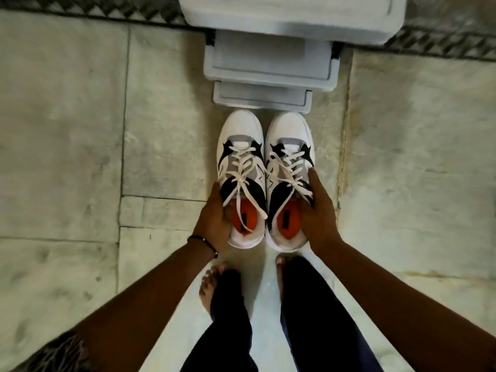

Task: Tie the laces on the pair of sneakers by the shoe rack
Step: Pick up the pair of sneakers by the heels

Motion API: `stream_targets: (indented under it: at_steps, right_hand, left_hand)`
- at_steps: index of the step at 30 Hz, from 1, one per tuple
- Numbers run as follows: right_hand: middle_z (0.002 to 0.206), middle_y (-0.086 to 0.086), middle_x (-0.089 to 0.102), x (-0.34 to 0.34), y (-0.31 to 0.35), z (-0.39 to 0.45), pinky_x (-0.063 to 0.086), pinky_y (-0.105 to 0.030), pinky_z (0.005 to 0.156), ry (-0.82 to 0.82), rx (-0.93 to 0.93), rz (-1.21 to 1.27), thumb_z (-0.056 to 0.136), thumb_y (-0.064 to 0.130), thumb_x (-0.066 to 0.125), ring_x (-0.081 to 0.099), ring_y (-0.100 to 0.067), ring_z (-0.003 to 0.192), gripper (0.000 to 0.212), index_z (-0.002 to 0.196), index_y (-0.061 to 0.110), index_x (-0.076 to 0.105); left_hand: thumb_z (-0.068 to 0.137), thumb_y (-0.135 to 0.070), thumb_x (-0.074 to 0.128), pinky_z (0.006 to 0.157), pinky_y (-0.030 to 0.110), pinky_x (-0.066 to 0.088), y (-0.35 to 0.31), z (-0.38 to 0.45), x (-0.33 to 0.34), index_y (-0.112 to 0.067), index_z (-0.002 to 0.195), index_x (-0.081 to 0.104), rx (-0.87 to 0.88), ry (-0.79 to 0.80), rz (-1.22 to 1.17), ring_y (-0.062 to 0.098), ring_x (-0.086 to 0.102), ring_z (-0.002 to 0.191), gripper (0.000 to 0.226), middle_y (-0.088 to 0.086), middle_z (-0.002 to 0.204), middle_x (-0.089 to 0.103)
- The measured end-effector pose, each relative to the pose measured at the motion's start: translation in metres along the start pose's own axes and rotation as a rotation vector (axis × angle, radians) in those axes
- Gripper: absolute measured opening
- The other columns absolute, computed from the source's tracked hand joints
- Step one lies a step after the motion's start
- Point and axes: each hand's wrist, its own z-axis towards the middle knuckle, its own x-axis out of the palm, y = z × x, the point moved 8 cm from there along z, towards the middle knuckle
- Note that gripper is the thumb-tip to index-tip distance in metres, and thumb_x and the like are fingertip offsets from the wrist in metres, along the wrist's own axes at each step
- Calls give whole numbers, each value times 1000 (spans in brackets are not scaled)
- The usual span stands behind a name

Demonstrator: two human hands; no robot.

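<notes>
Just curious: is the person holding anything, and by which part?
Yes. The left hand grips the left sneaker at its collar; the right hand grips the right sneaker by its outer side.

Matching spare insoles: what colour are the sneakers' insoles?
Orange insoles, each with a dark tab; head view.

Pale stone floor [67,130] underfoot, big worn slabs split by thin dark joints, mottled grey and beige. Up top, a dark patterned border strip [94,12] runs across. A light grey stepped shoe rack [271,63] juts out at centre, softly lit.
</notes>
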Motion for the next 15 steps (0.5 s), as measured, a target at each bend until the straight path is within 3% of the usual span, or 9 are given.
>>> stream_targets:
  at_steps: [1, 2, 4, 6, 8, 11, 15]
  right_hand:
    - [138, 3, 52, -7, 15, -18, 39, -45, 108, 2, -6, 23, 87, 14, 48, 49, -17, 126, 57, 131, 48, 37]
    - [137, 4, 53, -13, 28, -34, 40, -44, 107, 5, -16, 41, 88, 9, 49, 50, -16, 125, 59, 130, 49, 37]
    - [137, 3, 54, -27, 57, -68, 41, -44, 106, 8, -28, 42, 89, 8, 51, 51, -15, 124, 61, 133, 48, 36]
    - [138, 2, 54, -40, 84, -97, 41, -44, 106, -4, -34, 34, 89, 10, 53, 51, -16, 125, 61, 136, 45, 35]
    - [139, 1, 52, -48, 110, -120, 41, -44, 107, -4, -41, 54, 89, 10, 54, 50, -16, 126, 60, 137, 41, 36]
    - [138, 4, 53, -57, 153, -149, 41, -43, 107, -8, -53, 91, 88, 8, 54, 51, -13, 125, 60, 133, 45, 39]
    - [138, 5, 54, -68, 196, -162, 40, -45, 108, -49, -83, 144, 87, 6, 54, 51, -13, 126, 60, 131, 45, 43]
  left_hand:
    - [93, -5, 39, 95, 26, 42, -12, -17, -9, -11, 141, 22, 15, -15, 33, 30, 49, 121, 51, 17, 133, 48]
    - [93, -9, 39, 95, 25, 39, -22, -32, -16, -19, 140, 21, 53, -20, 23, 27, 47, 123, 51, 10, 133, 48]
    - [92, -19, 38, 94, 13, 31, -52, -66, -32, -32, 129, 17, 132, -21, -22, 13, 39, 122, 45, -4, 131, 39]
    - [92, -19, 38, 93, 4, 30, -76, -97, -49, -35, 125, 19, 132, -27, -65, 8, 36, 121, 42, -6, 133, 37]
    - [91, -21, 38, 94, 1, 30, -94, -120, -64, -32, 132, 23, 130, -22, -70, 8, 37, 123, 45, -4, 135, 40]
    - [91, -19, 38, 102, 16, 29, -121, -142, -89, -15, 142, 22, 97, -23, -46, 12, 37, 128, 53, 1, 142, 39]
    - [86, -26, 37, 107, 25, 29, -159, -150, -115, -11, 144, 17, 105, -30, -23, 21, 36, 135, 64, 10, 148, 35]
